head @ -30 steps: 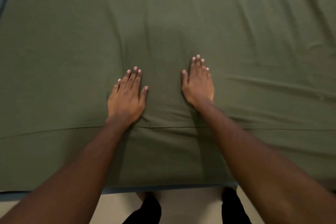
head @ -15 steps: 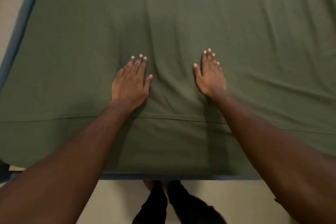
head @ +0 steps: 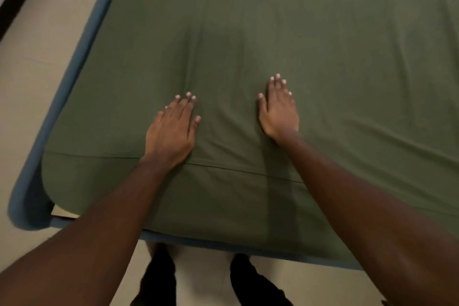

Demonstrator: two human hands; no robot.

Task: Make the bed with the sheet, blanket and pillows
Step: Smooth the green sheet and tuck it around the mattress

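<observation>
Both hands lie flat with fingers (head: 185,108) straight, gripping nothing: the left hand (head: 171,131) and right hand (head: 279,112) press palms down on the green sheet (head: 273,20) at centre frame, just above its hem (head: 99,157). The sheet is spread over the bed (head: 74,77) and creased toward the right. Pushing forward on loose cloth could bunch fresh folds ahead of the fingertips. At lower left the blue corner (head: 27,206) shows bare, so uneven pressure could drag the sheet further off it.
</observation>
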